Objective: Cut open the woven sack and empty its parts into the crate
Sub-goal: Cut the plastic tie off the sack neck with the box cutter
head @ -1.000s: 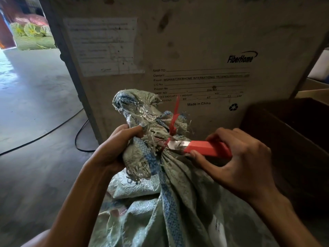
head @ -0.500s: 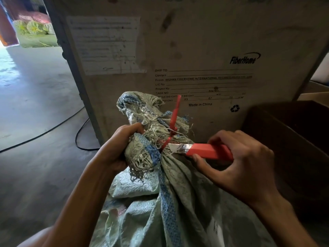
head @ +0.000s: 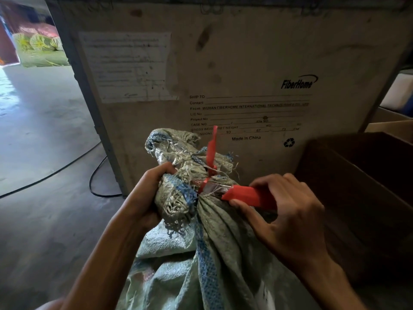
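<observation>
A grey-green woven sack (head: 223, 253) with a blue stripe stands in front of me, its frayed neck bunched and tied with a red plastic strip (head: 211, 153). My left hand (head: 147, 198) grips the bunched neck from the left. My right hand (head: 283, 211) holds a red-handled utility knife (head: 248, 195), whose silver blade lies against the red tie at the knot. A dark cardboard crate (head: 357, 186) stands open at the right.
A tall printed shipping box (head: 234, 74) stands right behind the sack. A black cable (head: 67, 166) runs across the concrete floor at the left. More cartons (head: 393, 126) sit at the far right.
The blade has pushed a little further left into the red tie at the sack's neck. My left hand keeps its grip on the neck.
</observation>
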